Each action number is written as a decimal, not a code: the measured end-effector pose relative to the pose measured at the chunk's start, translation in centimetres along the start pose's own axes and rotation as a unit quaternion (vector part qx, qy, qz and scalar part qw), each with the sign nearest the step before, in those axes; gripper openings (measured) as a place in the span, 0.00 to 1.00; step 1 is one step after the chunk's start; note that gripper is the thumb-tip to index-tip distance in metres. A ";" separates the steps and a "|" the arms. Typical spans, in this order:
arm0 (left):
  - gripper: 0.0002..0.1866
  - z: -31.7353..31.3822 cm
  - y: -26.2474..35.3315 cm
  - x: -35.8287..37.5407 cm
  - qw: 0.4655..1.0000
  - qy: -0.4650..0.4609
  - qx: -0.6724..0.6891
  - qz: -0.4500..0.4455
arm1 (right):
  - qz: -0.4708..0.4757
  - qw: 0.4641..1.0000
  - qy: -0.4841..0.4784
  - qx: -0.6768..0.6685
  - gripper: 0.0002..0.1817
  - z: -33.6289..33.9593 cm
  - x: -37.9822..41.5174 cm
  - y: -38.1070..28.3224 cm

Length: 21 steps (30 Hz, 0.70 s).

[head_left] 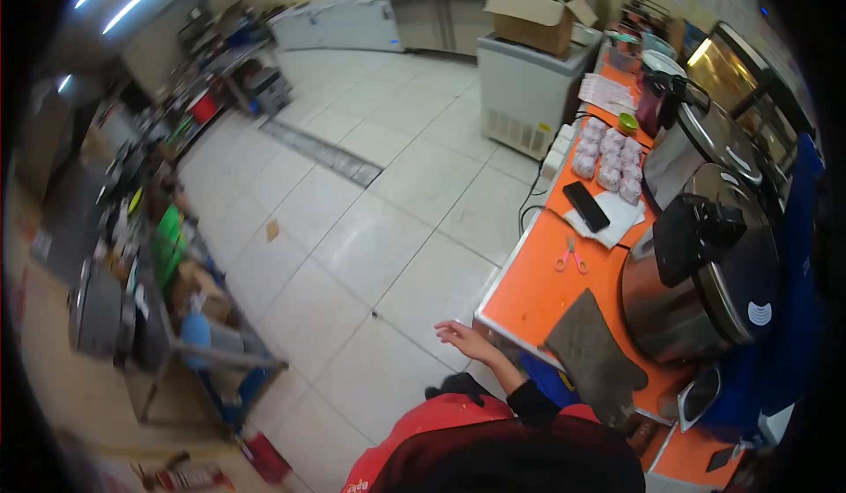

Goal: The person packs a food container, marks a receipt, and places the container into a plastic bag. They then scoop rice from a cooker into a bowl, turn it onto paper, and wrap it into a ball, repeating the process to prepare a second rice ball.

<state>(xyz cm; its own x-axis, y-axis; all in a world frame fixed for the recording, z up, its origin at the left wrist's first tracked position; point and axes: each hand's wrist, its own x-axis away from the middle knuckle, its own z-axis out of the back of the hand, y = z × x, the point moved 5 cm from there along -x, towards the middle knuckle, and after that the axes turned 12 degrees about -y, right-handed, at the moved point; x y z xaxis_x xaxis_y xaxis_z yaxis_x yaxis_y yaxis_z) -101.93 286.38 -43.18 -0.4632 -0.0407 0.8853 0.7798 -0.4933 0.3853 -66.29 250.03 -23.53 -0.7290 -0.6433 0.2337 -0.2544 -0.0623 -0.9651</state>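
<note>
My right hand (464, 340) is in the air over the white tiled floor, left of the near corner of the orange counter (520, 303). Its fingers are loosely bent and apart, with nothing held. A black sleeve covers that forearm, beside my red clothing. My left hand is out of view. On the counter are a grey cloth (592, 352), pink-handled scissors (571, 257), a black phone (586, 207) on white paper (621, 218), and several wrapped round items (608, 158).
Large metal cookers (696, 273) line the counter's right side. Beyond it stands a white chest freezer (520, 96) bearing an open cardboard box (533, 22). Cluttered metal shelving (220, 352) runs along the left. A drain grate (326, 152) crosses the floor.
</note>
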 end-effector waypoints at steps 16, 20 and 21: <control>0.14 36.9 57.6 -30.7 0.969 -0.145 -0.135 -0.150 | 0.166 0.914 0.321 -0.183 0.17 29.5 -24.1 -14.3; 0.14 34.1 65.6 -33.2 0.907 -0.156 -0.386 -0.059 | 0.147 0.971 0.177 -0.059 0.17 33.5 -29.7 -20.6; 0.14 34.1 68.4 -35.0 0.901 -0.174 -0.394 -0.057 | 0.126 0.973 0.186 -0.048 0.17 35.6 -30.0 -20.7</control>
<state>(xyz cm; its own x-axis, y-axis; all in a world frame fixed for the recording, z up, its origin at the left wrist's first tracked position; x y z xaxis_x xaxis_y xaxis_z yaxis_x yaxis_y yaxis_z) -18.02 283.71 -38.94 -0.2549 0.2558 0.9325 0.1319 -0.9462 0.2956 -16.50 243.44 -14.78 -0.9507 -0.3079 0.0359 -0.0840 0.1446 -0.9859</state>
